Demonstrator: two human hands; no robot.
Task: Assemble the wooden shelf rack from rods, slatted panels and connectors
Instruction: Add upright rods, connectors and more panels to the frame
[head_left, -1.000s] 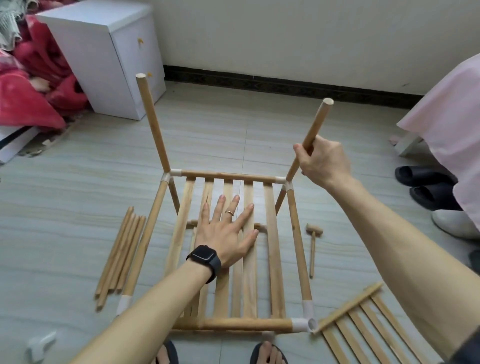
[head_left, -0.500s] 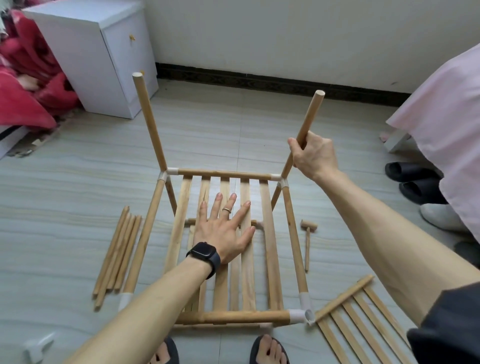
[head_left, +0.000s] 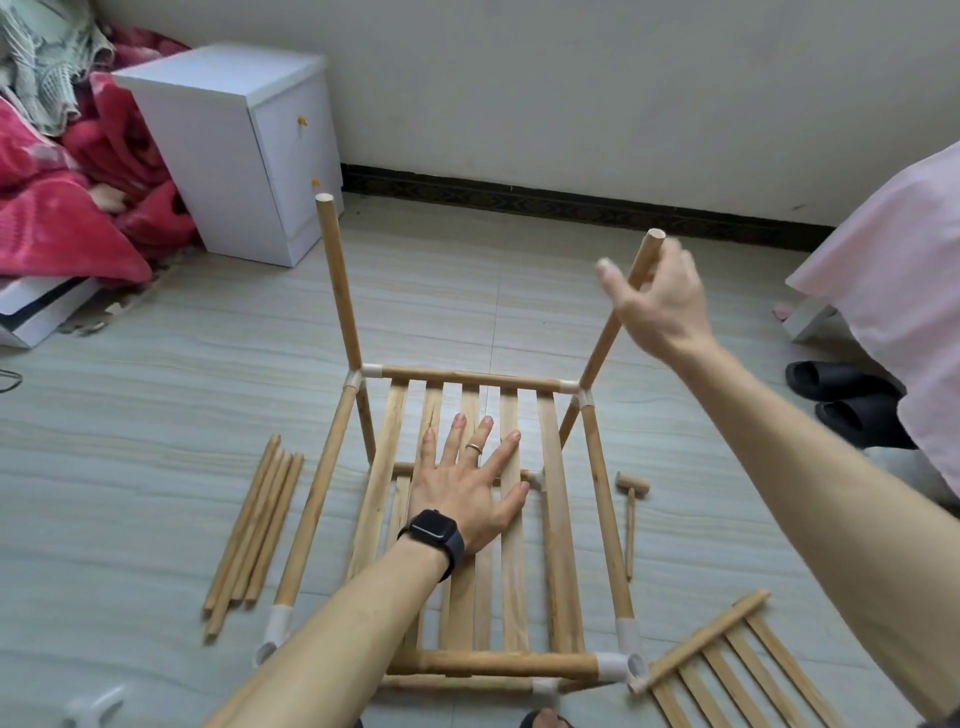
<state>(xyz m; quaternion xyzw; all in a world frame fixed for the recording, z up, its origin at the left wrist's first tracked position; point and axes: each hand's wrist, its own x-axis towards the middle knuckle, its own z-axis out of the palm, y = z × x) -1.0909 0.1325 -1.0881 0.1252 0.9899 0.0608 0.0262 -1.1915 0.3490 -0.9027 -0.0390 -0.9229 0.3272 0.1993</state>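
Pressing flat on the slatted panel (head_left: 558, 519), our left hand (head_left: 467, 493) lies with all 5 fingers spread and straight, gripping nothing, so the half-built rack sits directly under that palm. Beyond the fingertips 2 rods rise from the far corners: the left upright rod (head_left: 340, 291) and the right upright rod (head_left: 597, 358), which leans outward. Our right hand (head_left: 660, 306) is up at that rod's top end, motion-blurred; the thumb stands clear of the wood and the fingers look loose beside it, so we read it as apart, not clamped. We judge the parts light and stiff. The dry, smooth dowels may slip in a loose grip, and the thin slats could crack if we lean on 1 alone, so spreading the palm across several is wise. A rod is best taken low, near its white connector (head_left: 615, 665), since force at the tip levers the push-fit joint. Off the left hand's little-finger side lie the spare rods (head_left: 254, 519); off its thumb side lies a small wooden mallet (head_left: 631, 486). Below the right forearm rests a second slatted panel (head_left: 727, 670), and a white cabinet (head_left: 234, 156) stands well beyond both hands.
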